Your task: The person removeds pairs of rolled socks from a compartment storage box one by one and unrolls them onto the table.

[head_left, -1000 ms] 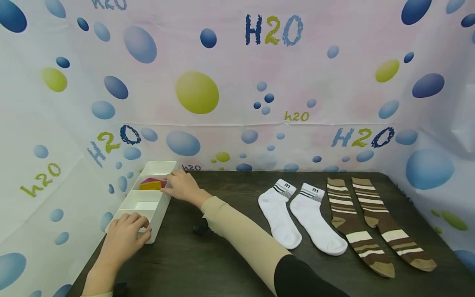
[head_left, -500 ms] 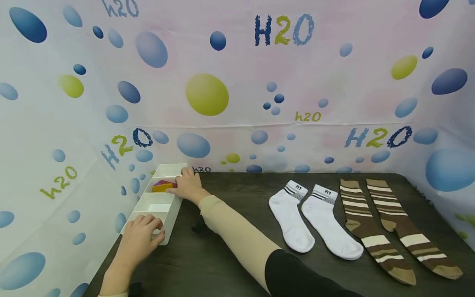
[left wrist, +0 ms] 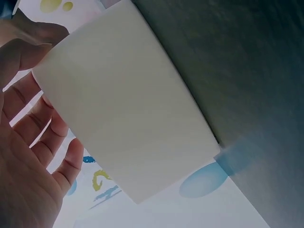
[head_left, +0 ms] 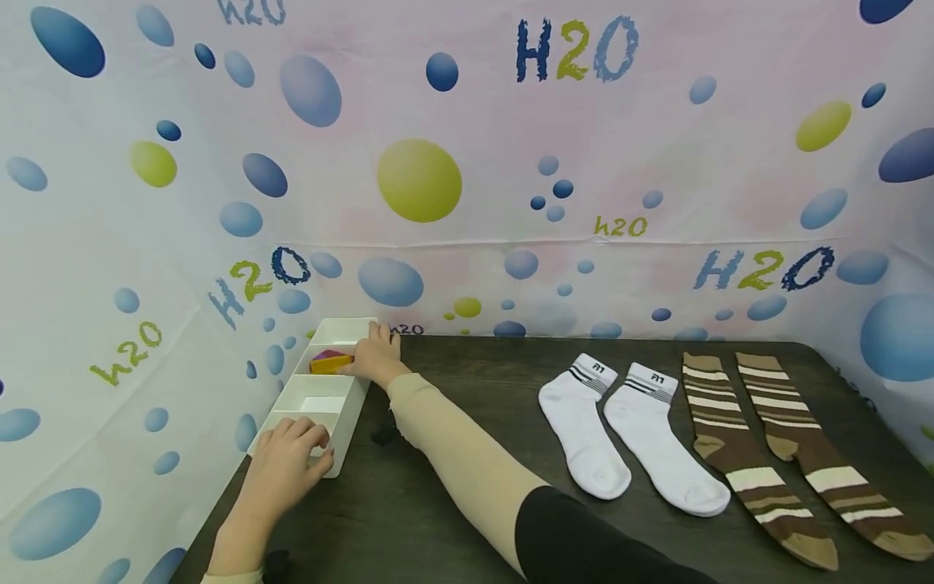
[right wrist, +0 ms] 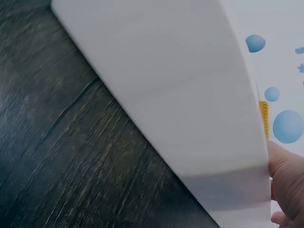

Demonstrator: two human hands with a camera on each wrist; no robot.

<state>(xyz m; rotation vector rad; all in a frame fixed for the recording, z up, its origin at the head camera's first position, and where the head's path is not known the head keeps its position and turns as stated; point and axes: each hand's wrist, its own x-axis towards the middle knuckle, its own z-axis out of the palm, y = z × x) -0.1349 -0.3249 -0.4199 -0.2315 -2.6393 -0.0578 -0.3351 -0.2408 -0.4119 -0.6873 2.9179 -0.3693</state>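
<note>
A long white compartment box (head_left: pixel 349 426) stands along the table's left side. Folded fabric in yellow and purple (head_left: pixel 330 363), ribbed where it shows in the right wrist view, sits in one of its farther compartments. My right hand (head_left: pixel 378 355) is at the box's right rim beside this fabric, its thumb close to the yellow part. The fingertips are hidden, so its hold cannot be told. My left hand (head_left: pixel 284 466) rests at the box's near end. In the left wrist view its loosely bent, spread fingers (left wrist: pixel 31 126) touch the rim of the box's end wall (left wrist: pixel 123 109).
Two white ankle socks (head_left: pixel 584 430) lie flat on the dark wooden table (head_left: pixel 438 503), right of centre. Two brown striped long socks (head_left: pixel 795 454) lie farther right. A printed backdrop (head_left: pixel 467 203) rises behind the table and along its sides, close to the box's left.
The head view has turned a little left, so everything appears shifted right. Both hands stay at the box, and the right hand has edged slightly inward over the rim. The socks have not moved.
</note>
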